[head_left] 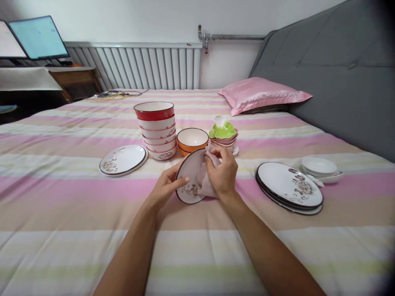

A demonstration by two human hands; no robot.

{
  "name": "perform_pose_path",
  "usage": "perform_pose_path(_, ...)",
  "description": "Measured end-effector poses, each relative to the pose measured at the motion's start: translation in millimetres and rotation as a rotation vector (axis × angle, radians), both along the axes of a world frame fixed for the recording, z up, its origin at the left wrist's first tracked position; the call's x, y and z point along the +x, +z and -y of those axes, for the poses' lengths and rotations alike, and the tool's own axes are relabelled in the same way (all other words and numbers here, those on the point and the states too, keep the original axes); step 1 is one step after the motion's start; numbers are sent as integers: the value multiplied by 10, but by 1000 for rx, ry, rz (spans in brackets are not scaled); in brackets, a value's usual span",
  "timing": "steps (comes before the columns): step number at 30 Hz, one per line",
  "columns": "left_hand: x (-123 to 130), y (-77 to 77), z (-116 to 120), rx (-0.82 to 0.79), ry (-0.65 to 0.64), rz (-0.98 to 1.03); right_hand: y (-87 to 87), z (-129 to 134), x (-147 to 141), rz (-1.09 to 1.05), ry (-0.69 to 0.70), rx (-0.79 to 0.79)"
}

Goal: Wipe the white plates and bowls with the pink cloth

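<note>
A white plate [189, 172] with a dark rim and a brown flower pattern is held tilted above the striped bedsheet. My left hand [165, 187] grips its left edge, with the thumb on the face and the other fingers behind. My right hand [224, 170] is closed on a pale pink cloth [206, 181], which lies against the right side of the plate and folds over its upper rim. Just behind the plate stand two nested orange bowls [193, 137], partly hidden by it.
Left of the orange bowls rises a stack of red and white bowls [159, 135], with flowered plates [123, 160] beside it. Leaf-shaped dishes [224, 130] stand behind my right hand. Further right are stacked flowered plates [288, 185] and small white dishes [319, 166]. A pink pillow [262, 94] lies by the headboard.
</note>
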State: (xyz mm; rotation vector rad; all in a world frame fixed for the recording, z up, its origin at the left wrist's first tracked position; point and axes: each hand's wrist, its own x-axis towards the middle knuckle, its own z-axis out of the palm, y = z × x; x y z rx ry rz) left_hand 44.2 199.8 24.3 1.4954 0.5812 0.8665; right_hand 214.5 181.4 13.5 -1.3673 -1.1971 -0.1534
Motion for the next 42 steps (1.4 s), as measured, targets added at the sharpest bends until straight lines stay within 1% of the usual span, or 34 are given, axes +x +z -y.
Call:
perform_pose_path(5,-7,-3,-6,14,-10,-5,11,21,-49,24,100,16)
perform_pose_path(8,-11,-8,-11,51,-1,-12,33,51,-100,63,175,24)
perform_pose_path(11,-11,-16,-18,55,2,-7,57,81,-134,108,249,18)
perform_pose_path(15,-9,-26,-29,40,15,18,69,102,-139,210,348,-18)
perform_pose_path(20,-16,-38,-48,74,47,42,45,115,-152,361,477,-73)
perform_pose_path(26,-22,-71,-67,-13,135,56,67,160,-164,468,626,-235)
perform_pose_path(31,-6,-75,-65,-74,132,97,127,209,-125,484,740,-399)
perform_pose_path(34,5,-70,-59,-99,128,100,141,228,-100,490,756,-508)
perform_pose_path(38,11,-61,-55,-89,118,108,129,236,-62,509,746,-660)
perform_pose_path(42,19,-54,-46,-96,118,115,116,222,17,509,697,-892)
